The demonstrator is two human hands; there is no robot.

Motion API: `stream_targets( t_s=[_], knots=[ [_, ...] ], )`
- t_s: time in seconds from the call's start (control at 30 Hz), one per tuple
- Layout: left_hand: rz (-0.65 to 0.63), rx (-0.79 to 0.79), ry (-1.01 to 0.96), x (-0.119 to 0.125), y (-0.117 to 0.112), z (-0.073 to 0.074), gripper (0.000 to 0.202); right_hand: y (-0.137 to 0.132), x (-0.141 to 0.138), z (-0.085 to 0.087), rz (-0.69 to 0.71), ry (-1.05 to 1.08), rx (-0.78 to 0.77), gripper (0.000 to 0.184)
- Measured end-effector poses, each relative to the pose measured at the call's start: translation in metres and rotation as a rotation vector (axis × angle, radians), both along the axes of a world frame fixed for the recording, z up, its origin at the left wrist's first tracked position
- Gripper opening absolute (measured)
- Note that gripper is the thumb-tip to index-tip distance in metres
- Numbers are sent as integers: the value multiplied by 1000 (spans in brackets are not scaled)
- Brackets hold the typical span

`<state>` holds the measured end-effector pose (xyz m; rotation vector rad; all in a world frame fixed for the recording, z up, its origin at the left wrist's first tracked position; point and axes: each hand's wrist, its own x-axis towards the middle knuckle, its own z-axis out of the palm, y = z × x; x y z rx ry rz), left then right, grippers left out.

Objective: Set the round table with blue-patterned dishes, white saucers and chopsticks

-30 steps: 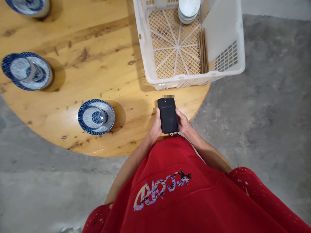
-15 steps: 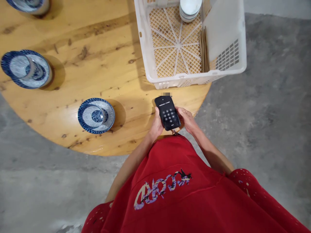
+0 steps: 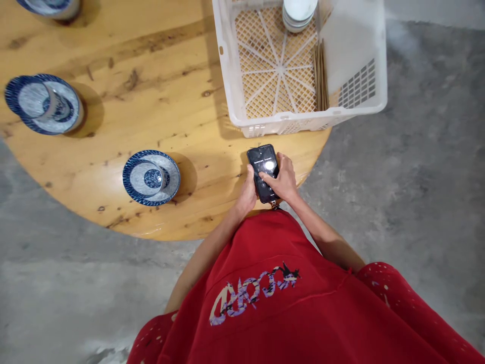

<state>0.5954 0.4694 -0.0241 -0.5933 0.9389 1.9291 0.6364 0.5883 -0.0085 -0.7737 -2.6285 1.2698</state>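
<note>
A black smartphone is held over the table edge, close to my red shirt, with a number keypad on its lit screen. My left hand grips its left side, the fingers partly hidden beneath it. My right hand wraps the right edge, and its thumb lies across the keypad. A bright glare spot covers part of the screen. A short patterned strap hangs at the phone's lower end.
On the round wooden table stands a white plastic basket with stacked small bowls and chopsticks inside. Blue-and-white dishes sit left of the phone; another dish set stands farther left. Grey floor lies beyond the table.
My right thumb has moved from the phone's edge onto the keypad, and my right hand has come up and left. The phone has tilted slightly, and a glare spot now shows on it.
</note>
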Motion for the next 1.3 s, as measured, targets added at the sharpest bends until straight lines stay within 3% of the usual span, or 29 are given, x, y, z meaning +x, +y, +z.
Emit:
stream_targets(
  t_s=[0.67, 1.07, 1.3],
  knots=[
    [-1, -65, 67, -3, -2, -2, 67, -3, 21, 4, 26, -44, -6, 88],
    [-13, -27, 78, -2, -3, 5, 67, 11, 1, -7, -45, 27, -31, 83],
    [-8, -39, 85, -5, -4, 3, 68, 11, 10, -1, -19, 15, -105, 84]
  ],
)
